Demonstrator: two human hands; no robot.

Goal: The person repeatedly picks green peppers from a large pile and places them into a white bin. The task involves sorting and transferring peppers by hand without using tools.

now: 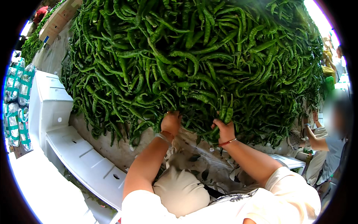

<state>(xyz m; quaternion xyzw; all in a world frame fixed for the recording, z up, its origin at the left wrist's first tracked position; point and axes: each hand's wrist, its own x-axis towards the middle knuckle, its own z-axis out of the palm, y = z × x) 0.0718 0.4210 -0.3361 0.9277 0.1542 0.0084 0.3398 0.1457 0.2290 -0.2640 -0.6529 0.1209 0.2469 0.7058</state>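
A large heap of long green chili peppers [179,61] rises in front of me. At its near edge, my right hand [226,131] grips a few green chili peppers [226,110], their tips pointing up and away from me. My left hand [171,123] reaches into the same edge, a little to the left. Its fingertips are hidden among the peppers, so whether it holds any does not show. Each wrist wears a band or bracelet.
White foam boxes [86,156] line my left side, with green-strapped clear bundles [12,81] beyond. A cardboard box [57,21] lies at far left. Plastic sheeting [212,156] with loose leaves covers the ground. To the right sits another person [332,156], near a white foam lid [288,161].
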